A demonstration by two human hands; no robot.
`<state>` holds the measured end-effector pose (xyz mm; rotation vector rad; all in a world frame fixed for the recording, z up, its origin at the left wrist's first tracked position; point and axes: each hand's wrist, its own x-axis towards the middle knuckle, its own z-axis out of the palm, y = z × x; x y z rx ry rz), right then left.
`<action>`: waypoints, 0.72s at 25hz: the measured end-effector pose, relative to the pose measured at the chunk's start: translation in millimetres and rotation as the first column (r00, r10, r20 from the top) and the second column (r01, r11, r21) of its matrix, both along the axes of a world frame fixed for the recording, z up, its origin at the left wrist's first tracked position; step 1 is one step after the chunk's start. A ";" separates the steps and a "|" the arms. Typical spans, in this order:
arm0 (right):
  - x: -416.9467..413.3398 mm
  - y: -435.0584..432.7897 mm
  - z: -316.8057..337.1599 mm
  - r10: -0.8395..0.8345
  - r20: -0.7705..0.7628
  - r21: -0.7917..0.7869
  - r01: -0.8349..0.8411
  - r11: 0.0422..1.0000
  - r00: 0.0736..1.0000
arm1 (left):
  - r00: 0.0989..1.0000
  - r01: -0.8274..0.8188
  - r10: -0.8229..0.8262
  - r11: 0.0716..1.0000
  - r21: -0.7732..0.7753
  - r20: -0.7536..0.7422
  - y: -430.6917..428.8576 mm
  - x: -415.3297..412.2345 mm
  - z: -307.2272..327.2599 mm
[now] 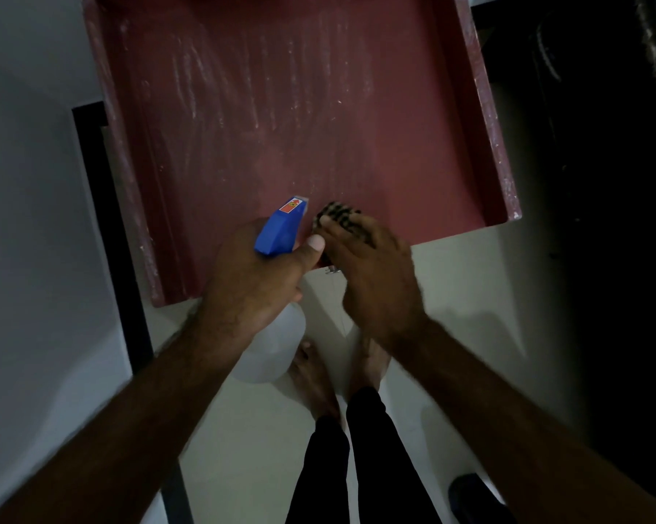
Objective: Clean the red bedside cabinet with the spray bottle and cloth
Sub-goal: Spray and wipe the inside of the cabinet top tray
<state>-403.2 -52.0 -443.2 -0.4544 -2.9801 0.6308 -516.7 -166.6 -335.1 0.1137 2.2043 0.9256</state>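
Note:
The red bedside cabinet [281, 107] fills the upper middle of the head view, its top streaked with pale dust and smears. My left hand [250, 281] grips a spray bottle [281, 230] with a blue trigger head and a translucent white body, the nozzle pointing over the cabinet's near edge. Just to its right, my right hand [375, 274] holds a dark checked cloth [337, 219] bunched on the cabinet top near the front edge.
A white wall with a black skirting strip [107, 206] runs along the left. A dark area lies to the right of the cabinet. My bare feet [318, 376] and black trouser legs stand on the pale floor below. A dark object [470, 497] sits at bottom right.

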 end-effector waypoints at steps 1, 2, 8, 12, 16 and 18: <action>0.6 9.0 0.9 0.022 -0.001 0.019 -0.022 1.000 1.000 | 1.000 -0.013 0.013 1.000 0.007 0.000 -0.9 -1.4 0.6; 2.0 22.2 0.1 -0.006 -0.001 0.034 0.006 0.999 1.000 | 1.000 -0.025 0.025 1.000 0.015 0.000 -1.8 -2.8 1.5; -5.7 37.0 14.0 -0.321 0.023 0.014 0.321 0.947 0.947 | 0.998 -0.058 0.058 0.998 0.029 -0.001 -6.8 -9.4 4.3; -13.0 8.5 3.6 0.008 0.036 0.044 -0.009 0.999 0.999 | 0.997 -0.072 0.072 0.997 0.020 0.011 -4.0 -10.7 6.0; -11.0 38.9 1.2 0.036 0.047 0.061 -0.039 0.997 0.998 | 0.998 -0.065 0.065 0.996 0.053 0.001 -3.4 -13.6 7.5; -11.0 54.9 4.4 -0.155 0.065 0.056 0.152 0.987 0.986 | 0.997 -0.077 0.077 0.994 0.073 -0.008 -3.4 -15.2 7.9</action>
